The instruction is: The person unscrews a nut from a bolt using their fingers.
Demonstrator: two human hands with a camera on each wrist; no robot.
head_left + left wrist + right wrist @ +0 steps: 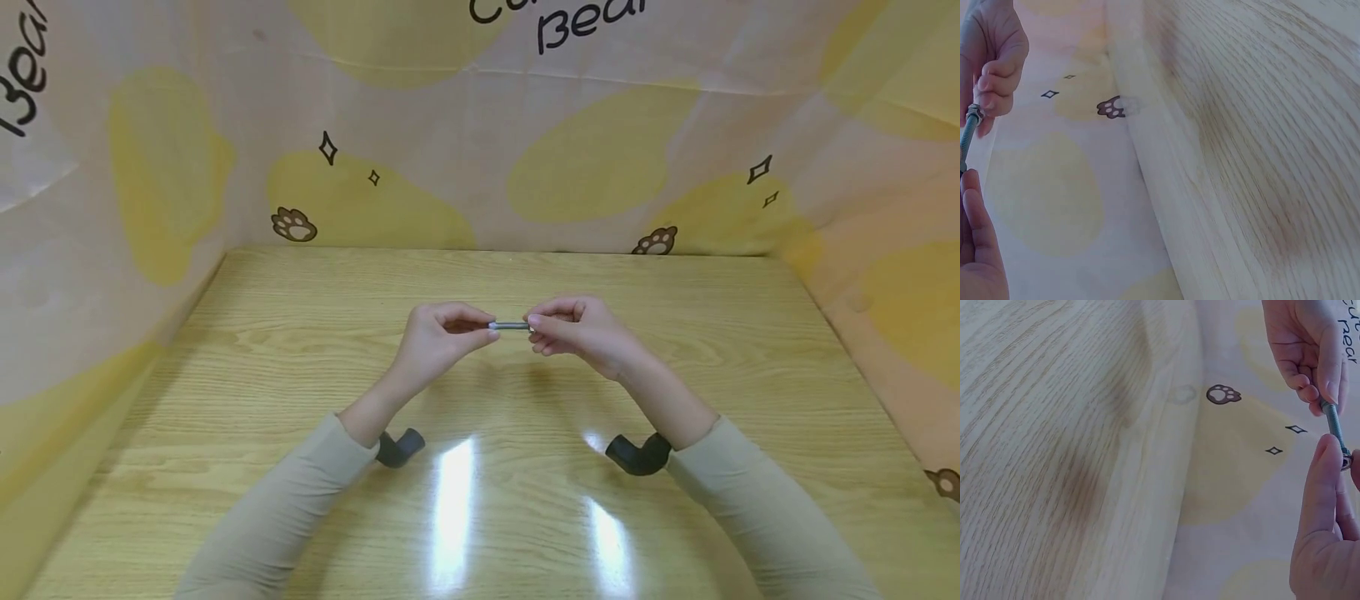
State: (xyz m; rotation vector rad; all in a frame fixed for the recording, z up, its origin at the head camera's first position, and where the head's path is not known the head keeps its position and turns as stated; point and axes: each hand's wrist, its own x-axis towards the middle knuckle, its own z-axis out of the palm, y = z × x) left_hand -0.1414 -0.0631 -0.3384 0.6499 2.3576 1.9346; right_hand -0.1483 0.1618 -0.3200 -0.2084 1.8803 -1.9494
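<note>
A thin threaded metal bolt (512, 326) spans the gap between the two hands, held level over the wooden table. My left hand (444, 337) pinches one end of it between thumb and fingers. At the other end, my right hand (581, 333) pinches a small metal nut (1346, 460) around the bolt, thumb on the near side. The left wrist view shows the same nut (975, 112) by the right hand's fingertips, with the bluish-grey thread (968, 137) running down toward the left fingertips. Fingers hide both extreme ends of the bolt.
Light wood-grain table (510, 517) lies under both arms, with bright reflections near the front. A printed cloth (480, 167) with yellow patches and paw prints stands along the back and sides. Black curved pieces (637, 455) show beside both wrists.
</note>
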